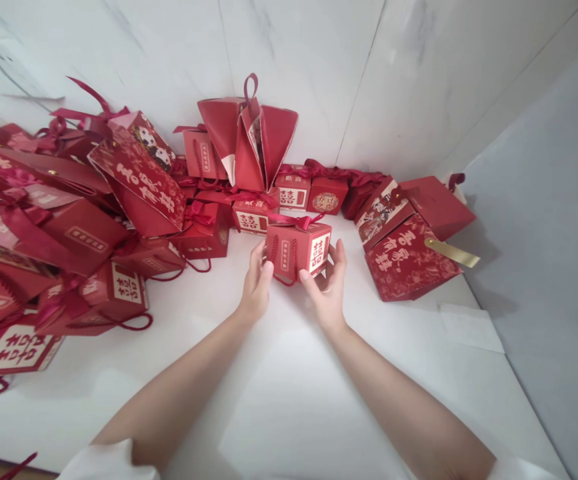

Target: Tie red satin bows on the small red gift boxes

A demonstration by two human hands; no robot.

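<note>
Between my two hands is a small red gift box (291,250), upright, with a ribbon on top, a twisted cord handle and a white panel bearing a red double-happiness character. My left hand (257,283) is against its left side, thumb up and fingertips partly hidden behind it. My right hand (327,287) grips its lower right corner, the thumb on the front edge and the fingers round the far side. Just behind stands a row of similar boxes, among them a box with a white panel (251,221).
At left, many red gift boxes (89,233) lie heaped. A tall pointed red box (241,143) leans against the marbled wall (293,53). To the right is a larger red box with a gold strap (409,260), near a white paper piece (471,327) at the table's edge.
</note>
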